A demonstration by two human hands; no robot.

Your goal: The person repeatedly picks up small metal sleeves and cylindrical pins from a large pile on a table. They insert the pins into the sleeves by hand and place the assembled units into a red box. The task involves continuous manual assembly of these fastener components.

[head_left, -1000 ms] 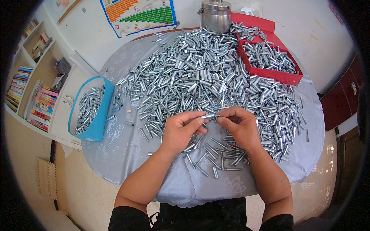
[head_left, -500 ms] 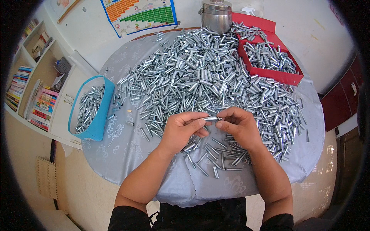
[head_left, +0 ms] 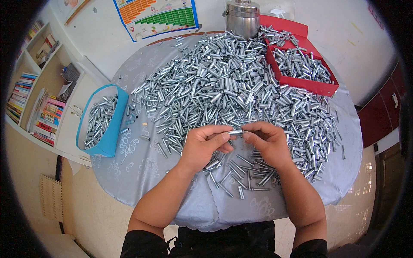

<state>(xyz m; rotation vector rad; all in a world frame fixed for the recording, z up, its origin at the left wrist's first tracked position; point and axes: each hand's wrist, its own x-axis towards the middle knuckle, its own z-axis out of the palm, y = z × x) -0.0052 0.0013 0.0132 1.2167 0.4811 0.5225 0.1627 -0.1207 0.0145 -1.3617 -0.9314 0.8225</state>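
— One short metal tube (head_left: 235, 132), is that all you've got?

— One, yes. It lies level between my two hands, just above the near part of the table. My left hand (head_left: 205, 145) pinches its left end with thumb and fingertips closed on it; my right hand (head_left: 267, 142) closes on the other end the same way.

— And around it?

— Loose thin pins (head_left: 243, 174) are scattered right under my wrists, at six o'clock. From nine round to three o'clock spreads the big heap of silver tubes (head_left: 223, 86) over the grey tablecloth (head_left: 142, 167).

— Any containers?

— At nine o'clock, a blue bin (head_left: 112, 129) at the table's edge, partly filled with tubes. At one o'clock, a red box (head_left: 307, 84) holding more. At twelve, a steel pot (head_left: 242, 18).
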